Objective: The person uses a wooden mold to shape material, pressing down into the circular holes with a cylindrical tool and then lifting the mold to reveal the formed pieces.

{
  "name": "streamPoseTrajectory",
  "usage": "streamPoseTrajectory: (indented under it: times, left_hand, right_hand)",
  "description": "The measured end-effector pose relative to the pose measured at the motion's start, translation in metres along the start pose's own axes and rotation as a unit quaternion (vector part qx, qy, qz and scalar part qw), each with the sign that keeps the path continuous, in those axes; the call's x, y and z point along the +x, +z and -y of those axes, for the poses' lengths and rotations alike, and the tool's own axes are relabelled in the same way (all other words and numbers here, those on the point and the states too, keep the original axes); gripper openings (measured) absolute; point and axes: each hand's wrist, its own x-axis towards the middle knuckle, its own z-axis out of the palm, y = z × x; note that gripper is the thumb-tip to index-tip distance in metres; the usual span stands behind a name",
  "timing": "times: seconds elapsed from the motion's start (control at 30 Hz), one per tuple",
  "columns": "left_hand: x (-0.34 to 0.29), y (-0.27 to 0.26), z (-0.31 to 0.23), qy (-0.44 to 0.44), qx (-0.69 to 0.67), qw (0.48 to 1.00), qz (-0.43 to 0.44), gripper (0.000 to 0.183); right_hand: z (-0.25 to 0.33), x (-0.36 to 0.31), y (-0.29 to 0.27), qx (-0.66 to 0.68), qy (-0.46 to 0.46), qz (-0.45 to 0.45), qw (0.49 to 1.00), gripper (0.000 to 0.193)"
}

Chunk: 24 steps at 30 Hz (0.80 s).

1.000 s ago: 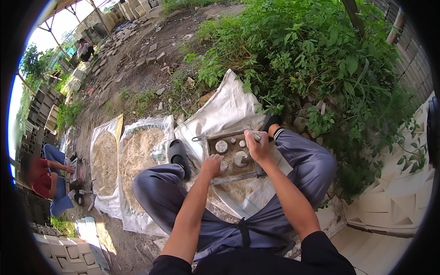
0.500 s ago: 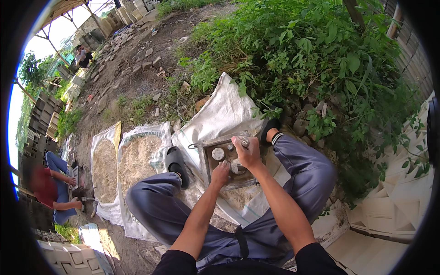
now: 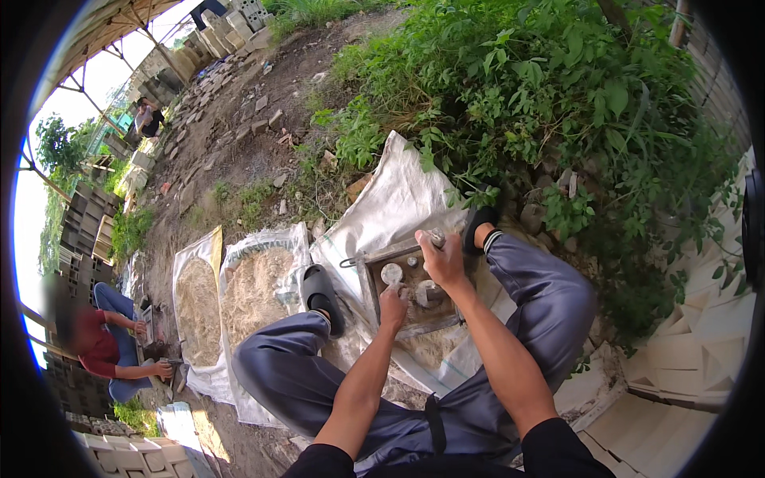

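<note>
Lying between two grey-trousered legs (image 3: 538, 291), a shallow rectangular wooden frame (image 3: 369, 291) rests on a white woven sack (image 3: 398, 187). Inside the frame, a pale disc (image 3: 391, 274) sits toward the far left corner, with a smaller disc (image 3: 412, 261) to its right and a larger round piece (image 3: 430, 295) nearer the person. The right hand's grip (image 3: 444, 259) is closed around a greyish piece (image 3: 436, 237) above the frame's far right part. The left hand's grip (image 3: 394, 307) is curled over the frame, just on the near side of the pale disc; whether it pinches anything cannot be told. Work looks partway along: round pieces are already set in the frame amid brown loose material (image 3: 411, 280), yet it does not seem filled to the rim, and how much is left is unclear. Left of the frame, two sacks (image 3: 211, 382) carry pale heaps (image 3: 259, 279); farther left sits a co-worker (image 3: 100, 342) in red.
</note>
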Motion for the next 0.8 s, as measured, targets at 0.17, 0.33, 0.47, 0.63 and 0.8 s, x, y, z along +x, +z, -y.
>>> streamPoseTrajectory:
  times: [0.17, 0.33, 0.47, 0.63, 0.8]
  left_hand:
    - [-0.031, -0.028, 0.0, 0.019, -0.026, 0.995, -0.097, 0.037]
    - [-0.069, -0.015, -0.009, -0.002, 0.037, 0.996, -0.078, 0.055]
    - [-0.068, -0.021, -0.032, -0.233, 0.035, 0.965, 0.115, 0.079]
    - [-0.083, -0.009, -0.03, -0.201, 0.152, 0.96, 0.124, 0.093]
    - [-0.083, -0.013, -0.045, -0.184, 0.178, 0.961, 0.103, 0.105]
  right_hand:
    - [0.008, 0.0, 0.01, -0.035, -0.035, 0.011, 0.999, 0.038]
    - [0.007, 0.003, 0.01, 0.016, 0.007, 0.012, 1.0, 0.038]
    - [0.005, 0.001, 0.008, 0.013, 0.013, 0.017, 1.0, 0.037]
    - [0.006, 0.003, 0.012, 0.0, 0.019, 0.017, 1.0, 0.038]
    - [0.008, 0.003, 0.01, -0.032, 0.001, 0.019, 0.999, 0.038]
